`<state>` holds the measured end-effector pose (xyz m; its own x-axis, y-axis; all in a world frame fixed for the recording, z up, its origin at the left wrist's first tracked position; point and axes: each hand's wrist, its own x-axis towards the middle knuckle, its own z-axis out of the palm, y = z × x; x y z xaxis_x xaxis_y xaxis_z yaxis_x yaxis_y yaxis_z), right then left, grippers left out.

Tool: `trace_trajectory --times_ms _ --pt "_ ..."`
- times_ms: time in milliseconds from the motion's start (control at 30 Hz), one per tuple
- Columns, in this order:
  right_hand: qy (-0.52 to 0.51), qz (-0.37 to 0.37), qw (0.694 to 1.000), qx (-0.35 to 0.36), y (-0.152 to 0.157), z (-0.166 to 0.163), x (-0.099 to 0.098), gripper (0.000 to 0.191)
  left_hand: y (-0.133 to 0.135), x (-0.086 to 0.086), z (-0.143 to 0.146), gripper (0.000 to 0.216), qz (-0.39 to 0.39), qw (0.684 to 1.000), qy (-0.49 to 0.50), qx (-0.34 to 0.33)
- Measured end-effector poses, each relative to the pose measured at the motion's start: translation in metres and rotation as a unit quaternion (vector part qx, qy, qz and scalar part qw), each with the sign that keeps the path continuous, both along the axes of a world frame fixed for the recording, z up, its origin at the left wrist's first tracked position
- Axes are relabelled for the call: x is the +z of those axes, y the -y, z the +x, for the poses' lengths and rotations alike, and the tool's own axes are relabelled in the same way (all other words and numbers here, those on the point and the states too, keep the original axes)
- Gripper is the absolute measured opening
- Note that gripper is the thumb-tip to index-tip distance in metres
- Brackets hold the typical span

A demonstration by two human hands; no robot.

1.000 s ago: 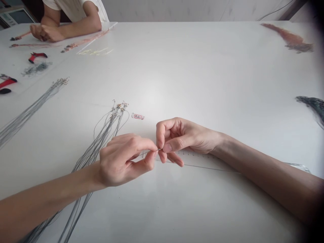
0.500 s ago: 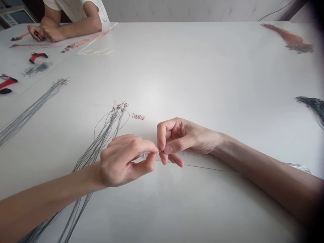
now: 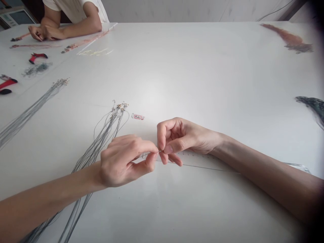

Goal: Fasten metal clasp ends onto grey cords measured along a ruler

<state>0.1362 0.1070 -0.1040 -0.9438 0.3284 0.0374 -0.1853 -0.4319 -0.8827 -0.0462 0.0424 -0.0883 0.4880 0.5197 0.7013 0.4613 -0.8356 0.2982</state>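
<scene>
My left hand [image 3: 128, 160] pinches a thin grey line [image 3: 206, 167] between thumb and forefinger. Close beside it, my right hand [image 3: 186, 138] has its thumb and forefinger closed on the same short stretch of line, its other fingers curled below. A length of the line runs off to the right under my right forearm. Beneath that forearm lies a clear ruler [image 3: 300, 166], partly covered. Under my left wrist passes a bundle of grey lines [image 3: 97, 143] with small metal hooks at the far end. Whether a knot sits between the fingertips is too small to tell.
A small printed wrapper [image 3: 138, 116] lies beyond my hands. Left are another line bundle [image 3: 32, 106], red-handled pliers [image 3: 37, 57] and a second pair [image 3: 7, 83]. A co-worker's hands [image 3: 47, 33] rest among pinkish bundles. A dark bundle [image 3: 312, 106] lies at right.
Almost nothing differs. The lower fingers of my right hand have shifted very slightly; both pinches stay in place.
</scene>
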Motion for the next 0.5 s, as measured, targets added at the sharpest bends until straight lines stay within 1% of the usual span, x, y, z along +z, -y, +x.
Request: trace_trajectory --times_ms 200,367,500 --pt "-0.001 -0.004 1.000 0.000 0.0010 -0.0006 0.0000 0.013 -0.0014 0.0007 0.0007 0.018 -0.008 1.000 -0.007 0.000" --pt "-0.001 -0.003 1.000 0.000 0.0004 -0.0003 0.0005 0.013 -0.0014 0.0007 0.0002 0.018 0.004 1.000 -0.005 -0.002" --pt "-0.003 0.002 1.000 0.000 -0.0001 -0.0004 0.0003 0.014 -0.0003 0.0008 -0.0007 0.018 0.000 1.000 -0.009 0.002"
